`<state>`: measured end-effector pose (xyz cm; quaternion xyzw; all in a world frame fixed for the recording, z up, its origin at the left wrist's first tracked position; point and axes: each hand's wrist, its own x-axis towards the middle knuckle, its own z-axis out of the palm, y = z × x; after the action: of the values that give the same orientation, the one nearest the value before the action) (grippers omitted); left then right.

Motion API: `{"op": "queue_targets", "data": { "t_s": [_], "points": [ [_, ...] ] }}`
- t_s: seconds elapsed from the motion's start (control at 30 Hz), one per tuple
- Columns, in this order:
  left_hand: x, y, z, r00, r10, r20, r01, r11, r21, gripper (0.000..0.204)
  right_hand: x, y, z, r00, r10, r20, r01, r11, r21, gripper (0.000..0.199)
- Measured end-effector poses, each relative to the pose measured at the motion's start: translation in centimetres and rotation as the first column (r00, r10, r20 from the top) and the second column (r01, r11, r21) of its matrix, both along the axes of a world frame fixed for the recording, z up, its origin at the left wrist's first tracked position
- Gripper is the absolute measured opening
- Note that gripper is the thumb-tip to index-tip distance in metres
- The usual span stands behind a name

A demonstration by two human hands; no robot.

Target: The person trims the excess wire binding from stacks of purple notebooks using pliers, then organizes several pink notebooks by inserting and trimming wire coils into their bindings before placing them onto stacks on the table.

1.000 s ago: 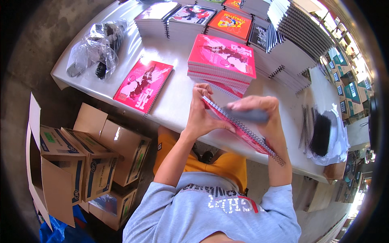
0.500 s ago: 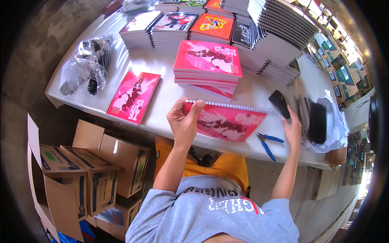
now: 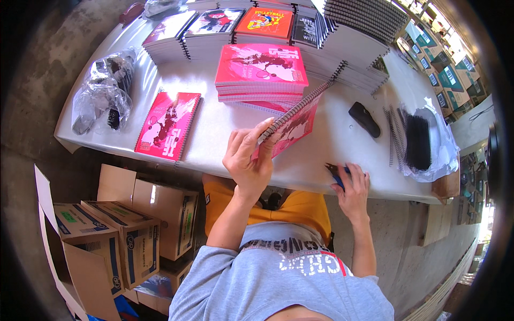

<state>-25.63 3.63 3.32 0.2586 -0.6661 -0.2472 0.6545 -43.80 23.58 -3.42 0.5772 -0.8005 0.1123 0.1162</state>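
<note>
Gripping a pink spiral notebook (image 3: pixel 292 128) by its lower corner, the left hand (image 3: pixel 247 158) holds it tilted up off the white table (image 3: pixel 214 155), thumb and fingers pinched on the cover, with the wire spine running up and away toward the far side. The notebook hangs over the middle of the table, just in front of a stack of matching pink notebooks (image 3: pixel 261 72) (its far corner nearly reaches that stack). The right hand (image 3: pixel 353 187) lies at the near edge of the table, fingers curled down over blue-handled pliers (image 3: pixel 336 174); whether it actually clasps them I cannot tell. A black handheld tool (image 3: pixel 364 119) lies further in from that hand, and beside it, toward the right end, loose wire spirals (image 3: pixel 395 136) and a bundle of black combs (image 3: pixel 417 142) rest on a white plastic bag. A single pink notebook (image 3: pixel 167 125) lies flat near the left part of the near edge, and a clear bag (image 3: pixel 101 96) sits at the left end. Tall stacks of notebooks (image 3: pixel 342 32) line the far edge. Cardboard boxes (image 3: pixel 123 224) stand on the floor below.
</note>
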Motion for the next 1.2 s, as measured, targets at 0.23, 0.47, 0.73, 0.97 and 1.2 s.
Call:
{"op": "queue_targets", "data": {
  "t_s": [0.23,0.47,0.73,0.97,1.2],
  "points": [
    [0.3,0.9,-0.5,0.992,0.040,0.117,-0.024,0.991,-0.135,0.037,6.4,-3.4,8.5,0.748,0.300,0.592,-0.023,0.903,-0.429,0.039],
    [0.4,1.4,0.1,0.985,0.091,0.150,-0.051,0.966,-0.254,0.046,8.7,-6.2,11.5,0.933,0.310,0.182,-0.206,0.877,-0.434,0.039],
    [0.7,1.8,-0.4,0.983,0.078,0.164,-0.030,0.961,-0.276,0.051,7.5,-5.9,9.8,-0.499,0.124,0.858,-0.150,0.962,-0.226,0.042],
    [4.0,0.1,-0.5,0.986,0.166,-0.021,-0.166,0.986,0.009,0.026,7.8,-6.6,9.8,0.504,0.353,0.788,-0.210,0.935,-0.285,0.041],
    [14.6,-8.6,-0.2,0.652,0.293,-0.699,0.077,0.892,0.446,0.020,-0.4,-4.9,4.3,0.928,-0.248,0.279,0.205,0.963,0.174,0.037]
  ]
}}
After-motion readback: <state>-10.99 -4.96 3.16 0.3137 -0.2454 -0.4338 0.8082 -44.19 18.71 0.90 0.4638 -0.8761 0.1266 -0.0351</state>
